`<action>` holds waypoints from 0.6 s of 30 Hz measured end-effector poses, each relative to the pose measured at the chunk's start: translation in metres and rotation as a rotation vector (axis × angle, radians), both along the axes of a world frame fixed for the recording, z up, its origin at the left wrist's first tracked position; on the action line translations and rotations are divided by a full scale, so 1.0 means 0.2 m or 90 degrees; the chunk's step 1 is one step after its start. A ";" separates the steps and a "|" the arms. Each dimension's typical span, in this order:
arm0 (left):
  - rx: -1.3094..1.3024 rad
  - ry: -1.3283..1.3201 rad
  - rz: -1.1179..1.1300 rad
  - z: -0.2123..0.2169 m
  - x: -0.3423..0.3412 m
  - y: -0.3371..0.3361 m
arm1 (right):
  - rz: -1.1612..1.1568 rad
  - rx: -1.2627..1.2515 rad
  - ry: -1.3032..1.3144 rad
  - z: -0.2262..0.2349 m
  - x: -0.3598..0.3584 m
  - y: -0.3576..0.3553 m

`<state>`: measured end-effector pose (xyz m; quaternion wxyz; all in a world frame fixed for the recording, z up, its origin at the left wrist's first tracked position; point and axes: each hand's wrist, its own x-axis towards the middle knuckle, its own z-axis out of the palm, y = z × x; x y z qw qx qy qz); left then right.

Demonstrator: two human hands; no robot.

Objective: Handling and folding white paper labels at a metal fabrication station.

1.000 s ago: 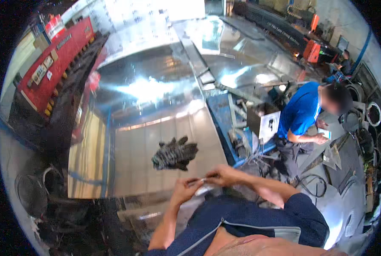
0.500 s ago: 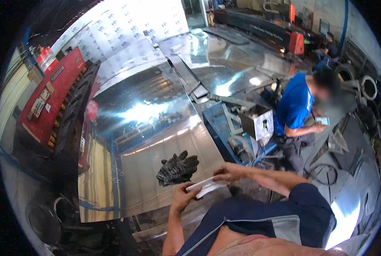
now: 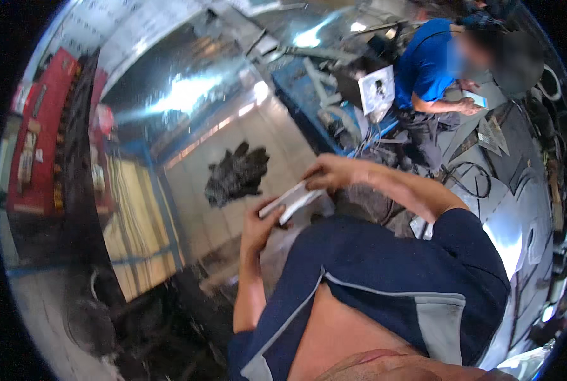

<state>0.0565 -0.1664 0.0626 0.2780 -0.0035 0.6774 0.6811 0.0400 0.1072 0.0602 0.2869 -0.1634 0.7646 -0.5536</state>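
A folded white strip that looks like paper (image 3: 293, 200) is stretched between my two hands, close to my chest. My left hand (image 3: 261, 223) pinches its near left end, thumb on top. At the far right end, my right hand (image 3: 329, 173) grips it with bent fingers. Just beyond the strip, a pair of dark grey knit work gloves (image 3: 237, 174) lies on a shiny metal sheet (image 3: 286, 130). Neither hand touches the gloves.
On the left stands a long red machine (image 3: 42, 133). To the right, a person in a blue shirt (image 3: 423, 60) sits holding a phone (image 3: 477, 100). Between us are a blue metal frame (image 3: 302, 101) and a white-faced box (image 3: 377, 92). A black cable (image 3: 480, 174) loops over the floor plates.
The view has tipped downward, so the sheet, gloves and hands appear higher. Both hands still hold the white strip.
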 end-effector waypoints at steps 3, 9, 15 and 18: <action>0.018 -0.016 0.010 0.00 -0.02 -0.02 | -0.011 -0.097 -0.041 0.00 0.00 0.00; 0.112 -0.021 0.055 0.00 -0.03 -0.02 | -0.014 -0.009 0.006 0.12 0.03 -0.04; 0.233 -0.236 0.169 -0.06 -0.04 -0.06 | -0.041 -0.003 0.357 0.16 0.05 -0.08; 0.271 -0.294 0.188 -0.08 -0.03 -0.03 | -0.024 0.054 0.444 0.17 0.04 -0.11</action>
